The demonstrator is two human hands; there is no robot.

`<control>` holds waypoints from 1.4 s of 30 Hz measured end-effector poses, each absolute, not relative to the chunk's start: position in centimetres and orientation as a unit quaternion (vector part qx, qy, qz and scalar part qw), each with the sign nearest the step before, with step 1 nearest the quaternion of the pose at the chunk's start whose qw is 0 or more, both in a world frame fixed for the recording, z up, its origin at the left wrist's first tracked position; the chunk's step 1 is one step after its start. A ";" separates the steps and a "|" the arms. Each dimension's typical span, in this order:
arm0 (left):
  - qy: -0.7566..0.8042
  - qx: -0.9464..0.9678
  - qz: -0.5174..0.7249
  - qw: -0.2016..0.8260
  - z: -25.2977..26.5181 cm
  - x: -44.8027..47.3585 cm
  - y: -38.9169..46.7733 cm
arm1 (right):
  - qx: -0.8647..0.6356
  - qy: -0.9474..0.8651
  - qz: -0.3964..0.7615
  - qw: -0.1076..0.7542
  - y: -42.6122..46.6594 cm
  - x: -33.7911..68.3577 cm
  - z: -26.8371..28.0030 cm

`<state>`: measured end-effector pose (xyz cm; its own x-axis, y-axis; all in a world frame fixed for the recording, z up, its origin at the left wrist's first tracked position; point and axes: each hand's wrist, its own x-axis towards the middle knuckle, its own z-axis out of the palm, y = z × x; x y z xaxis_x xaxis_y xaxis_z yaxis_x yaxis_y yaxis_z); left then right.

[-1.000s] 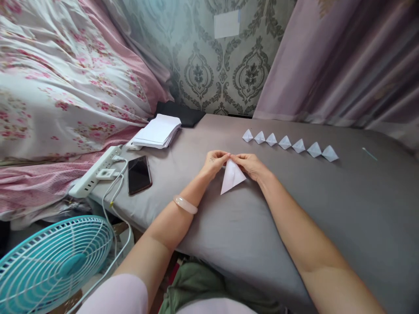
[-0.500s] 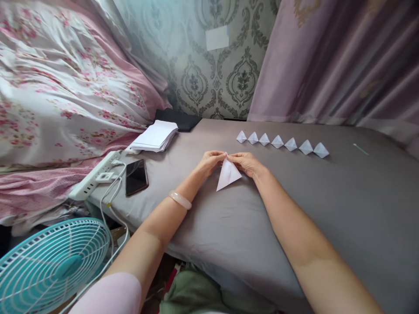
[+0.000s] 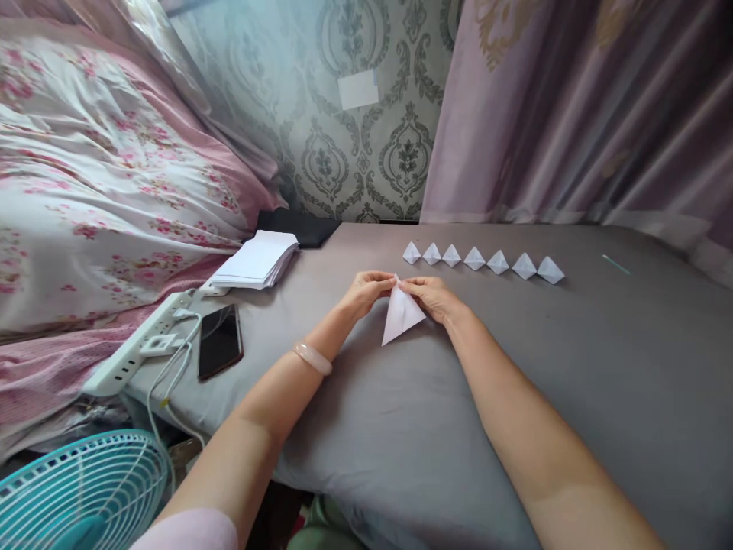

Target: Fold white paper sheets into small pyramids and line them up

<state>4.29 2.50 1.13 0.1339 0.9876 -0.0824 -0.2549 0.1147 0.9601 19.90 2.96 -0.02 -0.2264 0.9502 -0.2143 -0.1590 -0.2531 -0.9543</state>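
Note:
Pinched between both hands is a folded white paper, a triangle whose narrow tip points away from me and whose wide edge hangs toward me. My left hand grips the tip from the left with thumb and fingers. From the right, my right hand pinches it close to the same tip, partly hiding that side. Beyond the hands, a row of several folded white paper pieces stretches across the grey sheet.
A stack of white paper lies at the left, by a black flat item. Nearer are a phone, a power strip with white cables, and a blue fan. A thin pale stick lies far right.
The camera view has shifted, so the surroundings sit lower and farther left. Both hands keep their pinch on the folded paper, which looks almost the same.

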 end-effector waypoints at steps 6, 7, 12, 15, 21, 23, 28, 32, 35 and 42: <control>0.426 0.389 0.516 0.633 0.5 4.5 2.4 | -0.457 -0.433 0.652 0.422 3.2 19.8 -0.3; 0.428 0.386 0.515 0.634 0.5 4.5 2.4 | -0.459 -0.432 0.652 0.421 3.2 19.8 -0.3; 0.430 0.421 0.505 0.618 0.4 4.3 2.2 | -0.474 -0.433 0.649 0.409 2.9 19.4 0.0; 0.425 0.451 0.506 0.600 0.1 4.0 2.1 | -0.479 -0.426 0.653 0.404 2.8 19.1 0.2; 0.411 0.453 0.519 0.596 -0.3 3.9 1.8 | -0.477 -0.413 0.661 0.406 2.6 18.9 0.2; 0.406 0.433 0.527 0.609 -0.4 3.8 1.8 | -0.476 -0.410 0.666 0.403 2.5 19.0 0.4; 0.356 0.390 0.552 0.645 -0.2 3.6 1.8 | -0.443 -0.367 0.688 0.442 2.6 19.2 0.7; 0.344 0.395 0.523 0.672 0.2 3.6 1.2 | -0.419 -0.352 0.696 0.464 2.8 19.7 1.2; 0.334 0.407 0.505 0.684 0.4 3.7 0.8 | -0.411 -0.339 0.702 0.472 2.8 20.1 1.6; 0.322 0.428 0.486 0.691 0.6 4.0 0.4 | -0.399 -0.305 0.720 0.479 2.9 20.4 1.6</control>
<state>4.03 0.42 0.59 0.3199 0.9470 -0.0286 -0.3965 0.1613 0.9037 20.39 2.93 1.57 -0.2215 0.9333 -0.2828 -0.4468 -0.3549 -0.8213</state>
